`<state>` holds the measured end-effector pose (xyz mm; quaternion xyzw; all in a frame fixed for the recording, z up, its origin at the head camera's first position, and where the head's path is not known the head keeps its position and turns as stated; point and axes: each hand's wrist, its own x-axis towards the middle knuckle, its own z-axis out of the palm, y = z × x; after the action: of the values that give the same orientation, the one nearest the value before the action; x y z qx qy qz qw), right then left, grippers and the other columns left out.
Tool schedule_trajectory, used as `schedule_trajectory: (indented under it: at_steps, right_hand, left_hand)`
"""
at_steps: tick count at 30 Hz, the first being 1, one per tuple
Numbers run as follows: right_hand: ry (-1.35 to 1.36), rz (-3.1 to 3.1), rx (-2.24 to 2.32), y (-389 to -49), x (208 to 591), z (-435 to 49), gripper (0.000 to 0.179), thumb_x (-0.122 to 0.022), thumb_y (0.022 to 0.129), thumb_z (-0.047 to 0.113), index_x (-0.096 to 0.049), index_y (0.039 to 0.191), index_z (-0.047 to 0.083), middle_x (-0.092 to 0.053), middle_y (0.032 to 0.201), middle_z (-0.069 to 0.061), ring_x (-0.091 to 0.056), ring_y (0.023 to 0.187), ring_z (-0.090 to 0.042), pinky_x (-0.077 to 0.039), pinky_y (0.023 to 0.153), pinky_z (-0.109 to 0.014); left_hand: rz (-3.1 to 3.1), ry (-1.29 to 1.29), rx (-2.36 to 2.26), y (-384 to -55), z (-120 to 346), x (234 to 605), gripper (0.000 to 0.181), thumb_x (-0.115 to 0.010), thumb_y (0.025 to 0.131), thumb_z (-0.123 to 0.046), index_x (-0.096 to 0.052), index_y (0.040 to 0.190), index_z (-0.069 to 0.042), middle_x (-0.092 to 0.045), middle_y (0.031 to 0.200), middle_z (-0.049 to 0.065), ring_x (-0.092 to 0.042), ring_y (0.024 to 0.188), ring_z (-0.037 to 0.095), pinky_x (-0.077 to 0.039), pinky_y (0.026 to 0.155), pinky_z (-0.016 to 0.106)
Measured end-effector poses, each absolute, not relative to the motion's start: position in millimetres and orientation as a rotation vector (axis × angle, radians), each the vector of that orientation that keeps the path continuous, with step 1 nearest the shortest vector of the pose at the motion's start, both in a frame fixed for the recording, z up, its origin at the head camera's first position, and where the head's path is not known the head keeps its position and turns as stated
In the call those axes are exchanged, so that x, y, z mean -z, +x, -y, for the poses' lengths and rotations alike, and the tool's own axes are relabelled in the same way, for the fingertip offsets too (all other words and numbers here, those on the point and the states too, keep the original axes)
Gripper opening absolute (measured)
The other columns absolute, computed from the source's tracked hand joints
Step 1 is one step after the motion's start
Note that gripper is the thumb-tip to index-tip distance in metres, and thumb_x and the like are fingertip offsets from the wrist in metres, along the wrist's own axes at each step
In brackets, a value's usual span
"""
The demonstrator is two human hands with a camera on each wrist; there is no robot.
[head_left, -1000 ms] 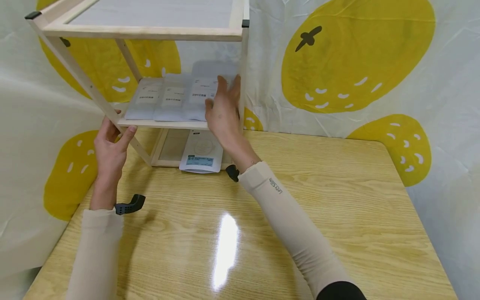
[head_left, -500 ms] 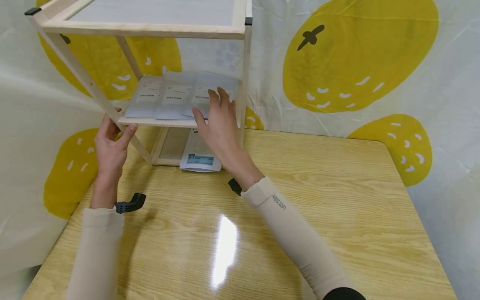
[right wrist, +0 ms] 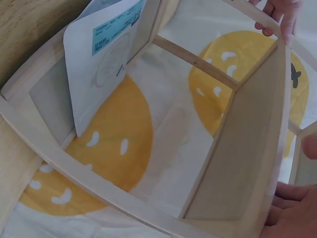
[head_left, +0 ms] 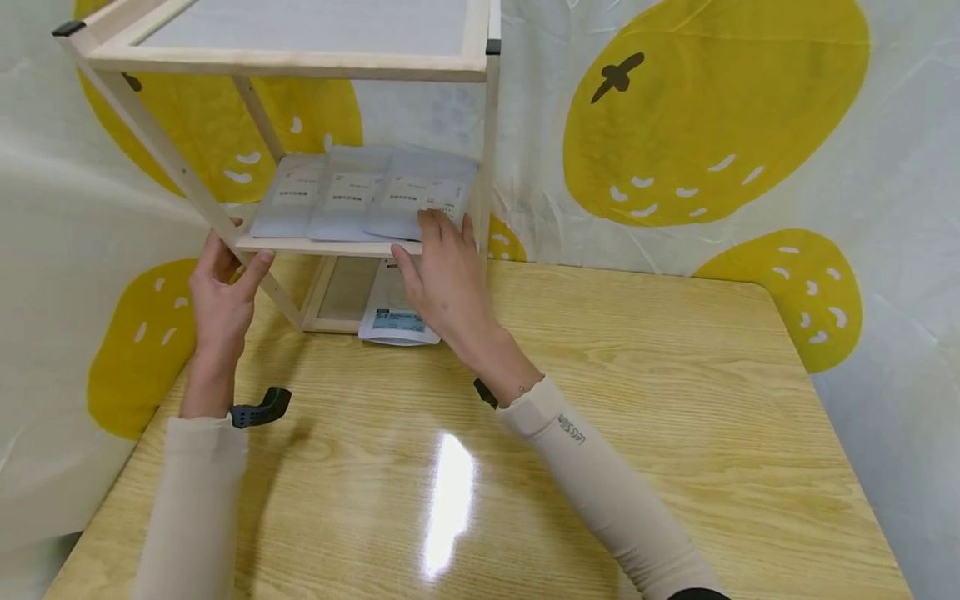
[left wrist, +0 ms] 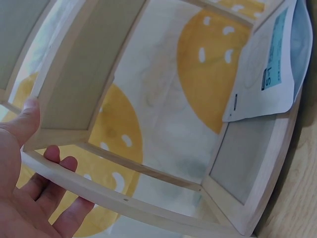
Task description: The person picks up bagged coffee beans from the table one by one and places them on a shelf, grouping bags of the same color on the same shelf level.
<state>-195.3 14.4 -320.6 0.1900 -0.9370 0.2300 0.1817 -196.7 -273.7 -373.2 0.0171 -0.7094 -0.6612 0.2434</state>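
A light wooden shelf rack (head_left: 300, 65) stands at the back left of the table. My left hand (head_left: 221, 292) grips its left front post at the middle shelf, thumb in front; the left wrist view shows the fingers (left wrist: 62, 166) curled at the post. Three white pouches (head_left: 341, 196) lie side by side on the middle shelf, slightly overlapping. My right hand (head_left: 450, 275) is at the right end of that shelf's front edge, fingertips by the rightmost pouch (head_left: 416, 187), thumb apart from the fingers. Another white pouch (head_left: 397, 321) with a blue label lies on the bottom shelf, jutting past its front edge.
A wood-grain table (head_left: 675, 417) stretches in front and to the right. Behind hangs a pale cloth (head_left: 525, 125) printed with yellow fruit. The rack's top panel (head_left: 315, 25) sits above the pouches, and its right front post (head_left: 491, 150) stands beside my right hand.
My right hand has drawn back and down from over the rightmost pouch to the shelf's front edge, uncovering the pouch. The left hand keeps its grip on the post.
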Motion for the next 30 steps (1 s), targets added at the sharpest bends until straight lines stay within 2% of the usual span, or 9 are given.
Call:
schedule_trajectory:
  at_steps: [5, 10, 15, 20, 25, 27, 30]
  right_hand:
    - [0.502, 2.662, -0.578, -194.3, 318.9, -16.4, 0.062, -0.05, 0.11, 0.041, -0.044, 0.152, -0.003, -0.053, 0.153, -0.018, -0.047, 0.149, -0.031, -0.021, 0.131, -0.054]
    - [0.492, 2.691, -0.41, -193.8, 320.6, -15.1, 0.056, -0.047, 0.111, 0.04, -0.049, 0.148, -0.001, -0.053, 0.153, -0.017, -0.045, 0.15, -0.029, -0.021, 0.13, -0.057]
    - [0.444, 2.695, -0.301, -191.1, 321.9, -11.7, 0.055, -0.045, 0.111, 0.041, -0.052, 0.146, -0.001, -0.053, 0.15, -0.016, -0.044, 0.148, -0.028, -0.019, 0.131, -0.057]
    - [0.437, 2.677, -0.328, -188.3, 324.0, -10.8, 0.058, -0.047, 0.11, 0.041, -0.049, 0.147, -0.004, -0.051, 0.153, -0.018, -0.043, 0.15, -0.03, -0.02, 0.131, -0.056]
    - [0.534, 2.616, -0.522, -177.5, 326.9, -20.9, 0.057, -0.048, 0.111, 0.037, -0.045, 0.15, -0.004, -0.044, 0.158, -0.019, -0.038, 0.153, -0.03, -0.021, 0.132, -0.051]
    - [0.586, 2.559, -0.613, -169.5, 328.6, -27.6, 0.054, -0.049, 0.11, 0.034, -0.046, 0.149, -0.004, -0.045, 0.158, -0.019, -0.041, 0.151, -0.031, -0.025, 0.131, -0.048]
    - [0.65, 2.423, -0.719, -156.1, 333.8, -40.0, 0.049, -0.054, 0.109, 0.03, -0.052, 0.144, -0.003, -0.051, 0.152, -0.02, -0.05, 0.143, -0.032, -0.043, 0.121, -0.043]
  left_hand:
    - [1.944, 0.039, 1.793, -198.1, 273.6, 374.5, 0.046, -0.076, 0.095, -0.012, -0.064, 0.139, -0.016, -0.067, 0.135, 0.002, -0.058, 0.123, 0.018, -0.05, 0.098, 0.023]
    - [1.928, 0.039, 1.814, -198.0, 273.4, 375.4, 0.045, -0.077, 0.094, -0.011, -0.065, 0.138, -0.017, -0.068, 0.134, 0.002, -0.058, 0.123, 0.019, -0.051, 0.097, 0.022]
    - [1.935, 0.041, 1.815, -197.8, 272.8, 375.2, 0.046, -0.076, 0.094, -0.011, -0.064, 0.139, -0.016, -0.066, 0.138, 0.003, -0.057, 0.126, 0.02, -0.051, 0.102, 0.026]
    - [1.938, 0.045, 1.814, -196.9, 272.0, 374.1, 0.047, -0.076, 0.095, -0.011, -0.064, 0.14, -0.016, -0.065, 0.14, 0.004, -0.057, 0.127, 0.02, -0.05, 0.105, 0.028]
    - [1.921, 0.037, 1.826, -196.4, 272.1, 373.3, 0.048, -0.076, 0.094, -0.011, -0.064, 0.14, -0.016, -0.065, 0.14, 0.004, -0.057, 0.127, 0.02, -0.051, 0.102, 0.025]
    - [1.909, 0.032, 1.833, -196.2, 272.5, 373.6, 0.047, -0.076, 0.095, -0.011, -0.064, 0.14, -0.015, -0.065, 0.141, 0.005, -0.057, 0.126, 0.02, -0.05, 0.1, 0.024]
    - [1.901, 0.034, 1.841, -195.3, 271.8, 373.8, 0.046, -0.076, 0.094, -0.011, -0.064, 0.139, -0.015, -0.064, 0.142, 0.005, -0.056, 0.126, 0.019, -0.05, 0.101, 0.024]
